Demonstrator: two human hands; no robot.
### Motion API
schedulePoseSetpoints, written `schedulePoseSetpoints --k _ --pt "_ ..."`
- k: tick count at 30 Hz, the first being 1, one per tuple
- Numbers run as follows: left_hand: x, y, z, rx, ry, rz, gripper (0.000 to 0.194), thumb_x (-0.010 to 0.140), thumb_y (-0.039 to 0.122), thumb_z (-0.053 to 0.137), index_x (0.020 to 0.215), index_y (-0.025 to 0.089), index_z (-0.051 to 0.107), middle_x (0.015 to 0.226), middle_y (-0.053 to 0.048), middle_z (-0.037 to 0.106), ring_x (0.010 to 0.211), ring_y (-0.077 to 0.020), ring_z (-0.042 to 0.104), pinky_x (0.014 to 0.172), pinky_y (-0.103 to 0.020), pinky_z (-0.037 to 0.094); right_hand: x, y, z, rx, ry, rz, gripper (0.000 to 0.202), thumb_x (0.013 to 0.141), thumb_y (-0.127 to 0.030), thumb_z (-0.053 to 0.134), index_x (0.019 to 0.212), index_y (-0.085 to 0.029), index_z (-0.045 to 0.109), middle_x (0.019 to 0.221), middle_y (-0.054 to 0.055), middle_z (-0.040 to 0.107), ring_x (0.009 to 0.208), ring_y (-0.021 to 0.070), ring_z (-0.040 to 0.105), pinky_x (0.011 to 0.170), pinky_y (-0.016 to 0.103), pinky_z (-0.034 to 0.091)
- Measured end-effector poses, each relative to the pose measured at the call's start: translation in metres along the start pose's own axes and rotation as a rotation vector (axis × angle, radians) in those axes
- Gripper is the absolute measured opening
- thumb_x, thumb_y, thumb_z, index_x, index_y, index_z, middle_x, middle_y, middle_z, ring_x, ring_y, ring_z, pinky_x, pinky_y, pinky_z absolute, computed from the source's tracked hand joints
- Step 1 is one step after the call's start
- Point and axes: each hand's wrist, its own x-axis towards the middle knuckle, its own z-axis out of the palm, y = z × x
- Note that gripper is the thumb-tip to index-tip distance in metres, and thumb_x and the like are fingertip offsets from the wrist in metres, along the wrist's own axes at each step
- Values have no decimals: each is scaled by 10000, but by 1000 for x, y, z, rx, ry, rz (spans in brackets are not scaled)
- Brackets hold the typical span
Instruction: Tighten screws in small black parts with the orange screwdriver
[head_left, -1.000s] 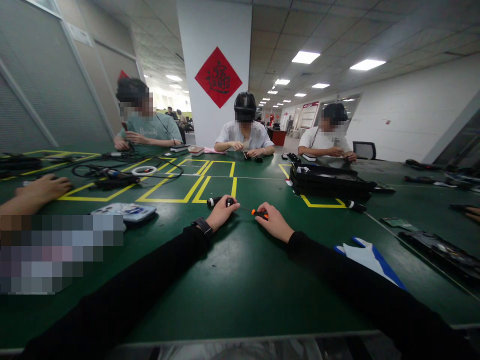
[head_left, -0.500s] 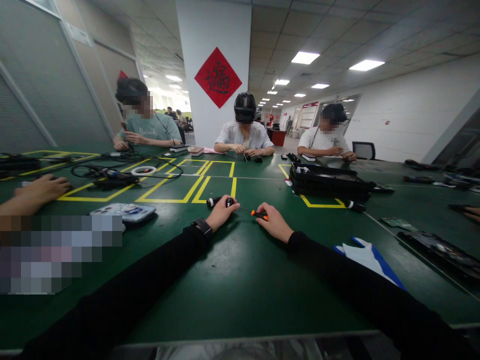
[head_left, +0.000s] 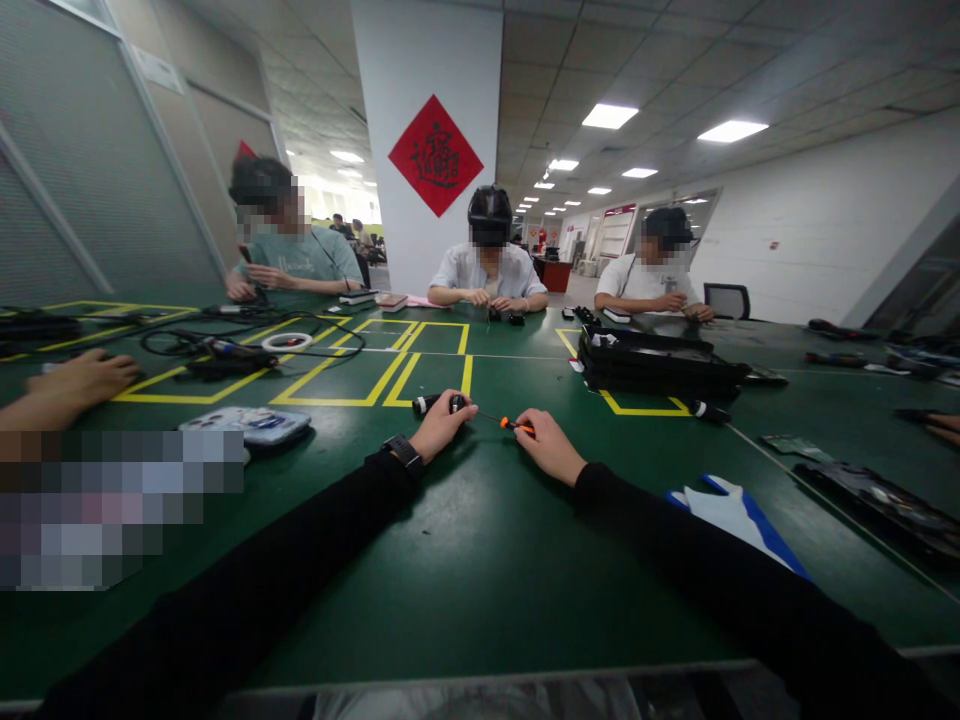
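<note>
My right hand [head_left: 553, 443] is closed round the orange-and-black handle of a screwdriver [head_left: 507, 423]. The thin shaft points left, its tip reaching the fingers of my left hand [head_left: 442, 424]. Those fingers pinch a small black part [head_left: 456, 403], mostly covered by the hand, so its kind does not show. Just left of the fingertips is a black cylinder with a white band [head_left: 424, 404]; whether it joins the pinched part, I cannot tell. Both hands are low over the green table [head_left: 480, 580].
A patterned case [head_left: 259, 425] lies to the left, near another person's hand [head_left: 94, 380]. Cables [head_left: 225, 350] sit beyond it. At right are a black tray [head_left: 664, 360], a blue-and-white glove [head_left: 739, 515] and an opened device [head_left: 885, 500]. Several people sit around the table.
The screwdriver handle has turned slightly in my right hand, and its fingers have shifted a little. My left hand stays nearly in place with the black part.
</note>
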Motion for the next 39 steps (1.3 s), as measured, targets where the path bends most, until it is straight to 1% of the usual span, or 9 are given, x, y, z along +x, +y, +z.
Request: schedulePoseSetpoints --k 4,8,14,20,25,29,33,37,39 --pt "-1 2 0 30 23 23 259 683 371 553 853 176 529 716 6 543 654 -119 487 615 -247 391 -1 -1 0 65 -4 8 153 719 -204 533 864 -178 495 814 14 534 737 135 466 673 256 364" --pt "-2 3 1 39 11 29 255 680 366 552 846 173 534 736 6 548 667 -117 491 641 -248 397 0 0 1 70 12 39 151 750 -273 518 863 -173 520 811 22 537 761 139 471 685 259 367" --pt "-1 2 1 21 -1 30 245 679 352 552 850 177 538 736 8 557 642 -114 492 623 -247 393 4 4 2 -29 -16 15 238 832 -246 396 692 -156 567 766 46 536 777 143 462 742 275 349" --pt "-2 4 1 35 13 9 253 672 359 559 848 177 546 708 5 561 636 -122 492 620 -255 395 1 0 0 39 -2 -10 81 762 -208 490 807 -165 542 803 30 544 785 146 471 726 278 367" --pt "-1 2 1 66 15 61 250 665 371 563 822 176 551 723 9 563 662 -120 497 655 -253 396 0 -2 0 143 -24 2 170 719 -215 537 883 -182 507 819 8 545 746 131 489 689 263 395" --pt "0 0 1 43 4 58 231 675 347 548 831 176 550 718 11 561 653 -120 498 648 -251 393 2 -1 1 72 8 19 129 790 -254 461 822 -168 552 823 39 547 807 144 479 743 278 380" --pt "-1 1 1 27 -5 34 232 675 336 543 843 177 547 733 8 566 667 -123 509 642 -249 392 3 1 2 0 -21 -3 228 826 -225 396 686 -159 562 781 49 539 802 146 467 774 290 357" --pt "0 1 1 18 -4 24 238 682 349 537 849 180 552 711 11 568 642 -119 507 635 -250 390 1 0 0 25 9 -19 82 773 -210 472 771 -165 540 821 37 540 803 148 466 749 284 365" --pt "0 1 0 33 14 38 248 672 360 550 838 176 560 720 6 573 649 -121 507 649 -256 392 0 -2 -1 75 8 -21 83 740 -194 507 819 -170 517 829 23 544 778 139 475 722 271 373"
